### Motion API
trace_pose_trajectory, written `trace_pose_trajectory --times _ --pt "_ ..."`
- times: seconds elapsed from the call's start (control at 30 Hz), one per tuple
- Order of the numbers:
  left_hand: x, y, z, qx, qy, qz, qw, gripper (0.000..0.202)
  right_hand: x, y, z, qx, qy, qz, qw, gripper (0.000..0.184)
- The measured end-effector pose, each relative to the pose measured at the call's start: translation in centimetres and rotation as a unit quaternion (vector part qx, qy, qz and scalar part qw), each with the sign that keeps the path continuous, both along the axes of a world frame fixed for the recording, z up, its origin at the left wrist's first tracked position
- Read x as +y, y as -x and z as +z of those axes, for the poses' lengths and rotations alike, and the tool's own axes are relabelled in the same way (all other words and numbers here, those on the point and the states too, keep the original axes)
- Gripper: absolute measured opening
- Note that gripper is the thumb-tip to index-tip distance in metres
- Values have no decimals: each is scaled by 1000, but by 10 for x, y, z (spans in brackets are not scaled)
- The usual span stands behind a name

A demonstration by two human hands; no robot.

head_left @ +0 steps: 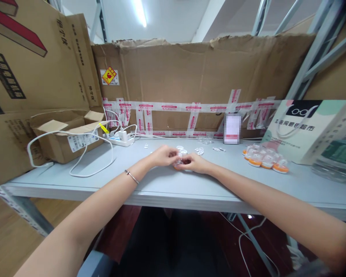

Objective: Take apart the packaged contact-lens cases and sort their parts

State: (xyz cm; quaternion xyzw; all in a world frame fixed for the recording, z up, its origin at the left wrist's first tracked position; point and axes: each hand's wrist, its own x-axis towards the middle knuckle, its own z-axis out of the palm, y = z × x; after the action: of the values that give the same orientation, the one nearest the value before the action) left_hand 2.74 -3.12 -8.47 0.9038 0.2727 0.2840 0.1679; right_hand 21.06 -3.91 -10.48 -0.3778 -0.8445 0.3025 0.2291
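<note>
My left hand [165,156], with a thin bracelet at the wrist, and my right hand [196,163] meet at the middle of the grey table. Both have their fingers closed around a small clear plastic piece with an orange base [178,166], mostly covered by the fingertips. Just behind it lie white rings [183,151]. Small white plastic parts [199,151] are piled to the right of the rings, and a few more white parts [218,149] lie farther right. A cluster of several clear pieces with orange-and-white bases [265,158] stands at the right.
A phone [232,129] leans upright against the cardboard at the back. On the left are an open cardboard box [60,148], a power strip [121,139] and a looped white cable [75,175]. A paper bag [298,134] and a large clear bottle [338,157] stand at the right.
</note>
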Motion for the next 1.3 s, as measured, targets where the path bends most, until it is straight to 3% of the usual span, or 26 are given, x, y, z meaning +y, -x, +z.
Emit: trace_pose_trajectory --times 0.17,0.33,0.57,0.63,0.83,1.07,1.2,1.3 --pt "6 3 4 -44 84 -19 995 21 -3 0 4 -6 5 -3 1000 40" --pt "13 10 6 -139 198 -11 970 20 -2 0 7 -19 17 -17 1000 49" --pt "5 10 15 -198 250 -35 947 22 3 -5 10 2 48 -14 999 64" --pt "6 10 15 -206 247 -41 946 24 3 -5 13 18 46 -16 999 60" --pt "14 8 7 -206 212 -45 954 31 1 -2 23 173 16 -77 982 40" --pt "13 3 2 -207 141 -52 967 26 2 1 18 259 61 -42 963 31" --pt "9 0 4 -169 9 29 985 19 4 3 16 305 71 -64 947 28" --pt "5 -3 5 -136 -116 93 979 18 4 6 18 361 81 -86 925 31"
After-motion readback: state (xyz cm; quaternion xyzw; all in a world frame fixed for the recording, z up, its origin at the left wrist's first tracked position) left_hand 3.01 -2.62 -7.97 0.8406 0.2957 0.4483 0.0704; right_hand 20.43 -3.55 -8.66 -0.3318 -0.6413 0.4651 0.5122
